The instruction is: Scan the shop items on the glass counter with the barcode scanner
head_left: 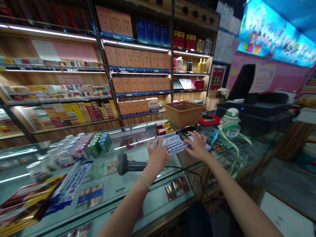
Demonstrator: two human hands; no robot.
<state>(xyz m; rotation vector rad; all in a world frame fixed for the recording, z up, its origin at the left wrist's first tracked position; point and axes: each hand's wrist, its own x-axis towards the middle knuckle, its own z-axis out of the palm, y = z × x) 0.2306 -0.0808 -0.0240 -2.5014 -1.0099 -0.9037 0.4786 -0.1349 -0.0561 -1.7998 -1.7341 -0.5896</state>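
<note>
A row of blue-and-white wrapped snack bars (174,143) lies side by side on the glass counter. My left hand (158,155) is at the row's left end, palm down, fingers bent and thumb side against the wrappers. At the right end, my right hand (198,146) has its thumb and fingertips on the bars, so the row is held between both hands. A dark handheld barcode scanner (130,164) rests beside my left wrist, its cable running right. Just behind the bars is a small stack of red-and-yellow packets (164,127).
A brown woven basket (185,113) stands behind the bars. To the right are a green-and-white bottle with a strap (231,122) and a dark monitor (242,80). Tubs (65,153), more blue-and-white bars (74,181) and yellow-brown packets (37,200) line the left counter.
</note>
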